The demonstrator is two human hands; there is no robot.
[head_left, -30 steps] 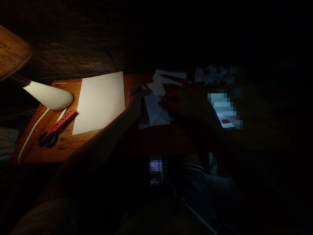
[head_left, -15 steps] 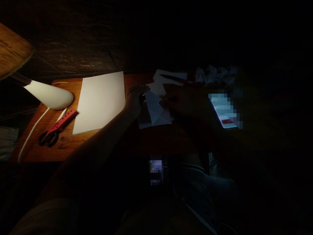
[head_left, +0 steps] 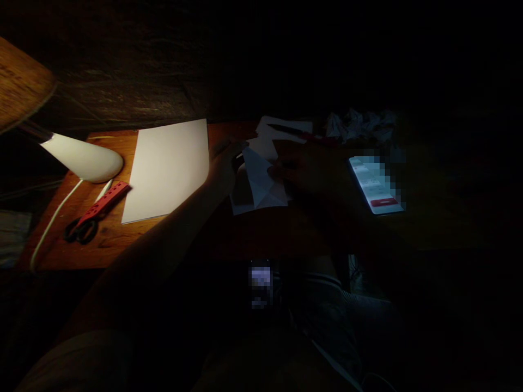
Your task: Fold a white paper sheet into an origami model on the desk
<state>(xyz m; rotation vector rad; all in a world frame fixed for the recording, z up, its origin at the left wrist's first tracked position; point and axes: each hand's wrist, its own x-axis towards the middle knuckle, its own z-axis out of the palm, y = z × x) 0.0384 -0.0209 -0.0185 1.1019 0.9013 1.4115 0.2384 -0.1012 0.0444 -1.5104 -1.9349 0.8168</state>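
A small creased sheet of white paper (head_left: 263,182) is held between my two hands above the wooden table, its folds forming angled facets. My left hand (head_left: 224,159) grips its upper left edge, fingers curled at the top. From the other side, my right hand (head_left: 292,170) pinches the paper's right edge; deep shadow hides most of that hand. Beneath and behind the folded paper lie other white paper pieces (head_left: 263,147). Just beyond my right hand, a dark-bladed knife (head_left: 286,129) with a reddish handle rests across a white sheet.
A stack of white paper (head_left: 169,169) lies left of my hands. Farther left are a lit lamp (head_left: 84,158) with its cord, black-handled scissors (head_left: 85,230) and a red strip with holes (head_left: 104,204). On the right are a glowing phone (head_left: 373,185) and crumpled or folded papers (head_left: 359,125).
The folded paper has shifted very slightly between my hands. The phone's screen looks different. Both hands stay in nearly the same place.
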